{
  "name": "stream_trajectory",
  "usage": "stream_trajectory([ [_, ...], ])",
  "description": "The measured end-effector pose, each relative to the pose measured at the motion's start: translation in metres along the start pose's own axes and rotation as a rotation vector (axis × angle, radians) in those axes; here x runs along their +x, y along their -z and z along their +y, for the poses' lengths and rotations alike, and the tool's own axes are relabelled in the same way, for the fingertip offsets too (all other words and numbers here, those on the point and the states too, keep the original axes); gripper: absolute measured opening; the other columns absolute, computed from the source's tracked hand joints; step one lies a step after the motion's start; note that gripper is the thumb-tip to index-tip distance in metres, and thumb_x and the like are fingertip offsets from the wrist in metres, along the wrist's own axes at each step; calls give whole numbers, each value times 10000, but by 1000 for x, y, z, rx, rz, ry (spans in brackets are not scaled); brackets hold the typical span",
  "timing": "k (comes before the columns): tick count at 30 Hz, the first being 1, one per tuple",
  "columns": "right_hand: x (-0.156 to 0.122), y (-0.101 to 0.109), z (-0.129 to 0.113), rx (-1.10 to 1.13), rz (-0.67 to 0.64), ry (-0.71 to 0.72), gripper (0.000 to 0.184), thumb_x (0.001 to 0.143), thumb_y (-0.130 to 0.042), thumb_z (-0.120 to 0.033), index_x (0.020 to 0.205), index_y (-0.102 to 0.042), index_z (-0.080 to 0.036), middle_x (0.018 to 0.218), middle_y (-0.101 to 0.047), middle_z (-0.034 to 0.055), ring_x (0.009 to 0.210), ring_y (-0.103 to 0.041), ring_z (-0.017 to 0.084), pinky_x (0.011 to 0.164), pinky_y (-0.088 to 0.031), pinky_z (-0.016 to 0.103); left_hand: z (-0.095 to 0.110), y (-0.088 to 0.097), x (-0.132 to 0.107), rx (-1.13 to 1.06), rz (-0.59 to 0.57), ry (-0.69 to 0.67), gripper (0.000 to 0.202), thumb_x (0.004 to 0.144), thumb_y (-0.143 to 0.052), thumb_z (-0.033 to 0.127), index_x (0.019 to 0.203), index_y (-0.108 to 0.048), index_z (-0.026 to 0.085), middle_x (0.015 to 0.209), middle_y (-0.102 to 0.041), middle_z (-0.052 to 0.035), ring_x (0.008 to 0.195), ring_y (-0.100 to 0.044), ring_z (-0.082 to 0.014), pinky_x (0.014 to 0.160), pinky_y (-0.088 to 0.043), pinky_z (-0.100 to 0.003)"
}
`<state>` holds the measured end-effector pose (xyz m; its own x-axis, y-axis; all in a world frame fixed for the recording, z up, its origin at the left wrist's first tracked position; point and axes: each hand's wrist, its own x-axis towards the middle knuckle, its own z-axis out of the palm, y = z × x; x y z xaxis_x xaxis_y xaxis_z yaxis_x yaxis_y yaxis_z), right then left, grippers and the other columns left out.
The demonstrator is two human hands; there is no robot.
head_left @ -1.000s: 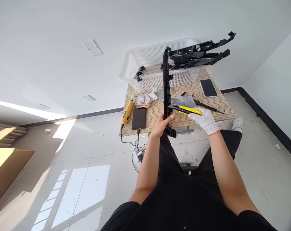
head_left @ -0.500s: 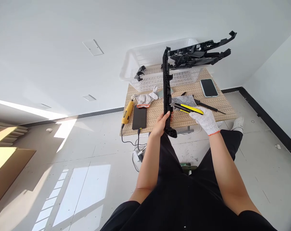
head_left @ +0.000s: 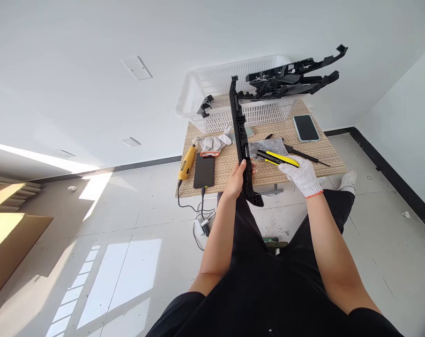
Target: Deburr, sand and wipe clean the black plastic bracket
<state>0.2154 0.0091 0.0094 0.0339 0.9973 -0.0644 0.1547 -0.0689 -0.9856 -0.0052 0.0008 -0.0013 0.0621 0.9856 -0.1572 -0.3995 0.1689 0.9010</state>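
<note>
My bare left hand (head_left: pixel 237 178) is closed around the lower part of a long black plastic trim piece (head_left: pixel 239 128), which stands nearly upright with its top leaning left in front of the basket. A white knitted glove with an orange cuff covers my right hand (head_left: pixel 301 175). It grips a yellow and black utility knife (head_left: pixel 279 158) that points left toward the trim piece, with a gap between them. A grey cloth or glove (head_left: pixel 266 147) lies on the table behind the knife.
A white plastic basket (head_left: pixel 215 120) at the table's back holds several black plastic parts (head_left: pixel 293 86) jutting out right. On the wooden tabletop (head_left: pixel 226 180) lie a yellow rotary tool (head_left: pixel 187 163), a dark phone (head_left: pixel 204 172), a white glove (head_left: pixel 212 144), another phone (head_left: pixel 306 128) and a thin black tool (head_left: pixel 309 156).
The top of the trim piece has tipped left and its lower end has swung right. The knife has shifted slightly right, away from the piece.
</note>
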Motion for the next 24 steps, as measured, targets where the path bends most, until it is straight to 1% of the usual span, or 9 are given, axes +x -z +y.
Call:
stream_trajectory([
  [2, 0, 0, -1, 4, 1, -1, 478, 673, -804, -457, 1029, -715, -151, 570, -519, -45, 467, -419, 85, 409, -328, 220, -2, 1, -2, -16, -32, -39, 410, 847, -702, 479, 1142, -634, 204, 979, -677, -36, 759, -610, -117, 668, -475, -236],
  [4, -1, 0, -1, 7, -5, -2, 471, 678, -807, -448, 1032, -716, -150, 575, -517, -45, 469, -414, 82, 413, -329, 219, -3, 2, -3, -36, -36, -43, 405, 846, -707, 458, 1154, -636, 205, 1001, -675, -39, 775, -612, -119, 669, -478, -237],
  [6, -2, 0, -2, 9, -10, 0, 460, 686, -805, -446, 1030, -719, -154, 586, -524, -41, 470, -416, 82, 412, -331, 218, -1, 2, -2, -60, -12, -13, 403, 854, -691, 493, 1115, -654, 188, 937, -666, -39, 732, -597, -114, 643, -472, -237],
  [10, -3, 1, -1, 16, -12, 16, 452, 683, -812, -451, 1016, -721, -159, 600, -553, -32, 472, -430, 84, 408, -339, 216, 5, -1, 4, -111, 41, 75, 479, 826, -673, 624, 914, -650, 154, 749, -592, -17, 602, -533, -91, 570, -446, -227],
  [14, -3, 1, 0, 50, -18, 25, 459, 676, -825, -434, 1023, -723, -151, 603, -569, -28, 477, -437, 82, 417, -351, 214, 7, -1, 8, -147, 51, 137, 523, 818, -637, 685, 815, -602, 163, 684, -551, 0, 532, -485, -77, 520, -417, -218],
  [16, -4, 1, 0, 66, -23, 18, 457, 675, -824, -422, 1025, -724, -146, 599, -564, -30, 473, -433, 78, 420, -351, 214, 6, 0, 8, -137, 38, 129, 491, 826, -650, 653, 847, -613, 165, 703, -571, -5, 548, -502, -83, 536, -429, -220],
  [18, -3, 1, 0, 53, -20, 6, 469, 670, -821, -427, 1031, -725, -145, 597, -566, -30, 467, -435, 80, 414, -341, 218, 4, 2, 6, -108, 20, 86, 445, 823, -689, 594, 948, -635, 170, 755, -611, -14, 596, -542, -97, 566, -445, -224],
  [20, -3, 1, 0, 12, -10, 4, 485, 668, -818, -448, 1040, -727, -150, 609, -586, -22, 475, -460, 90, 416, -350, 224, 2, 4, 4, -77, -28, 53, 476, 833, -671, 602, 1052, -642, 180, 830, -653, -35, 660, -583, -118, 592, -457, -232],
  [24, -1, 2, 2, -127, -88, 64, 465, 700, -805, -475, 1056, -743, -181, 750, -686, 20, 603, -592, 138, 524, -472, 253, 3, 7, 2, -34, -155, 60, 576, 871, -541, 676, 1100, -662, 162, 928, -695, -84, 761, -628, -156, 655, -481, -254],
])
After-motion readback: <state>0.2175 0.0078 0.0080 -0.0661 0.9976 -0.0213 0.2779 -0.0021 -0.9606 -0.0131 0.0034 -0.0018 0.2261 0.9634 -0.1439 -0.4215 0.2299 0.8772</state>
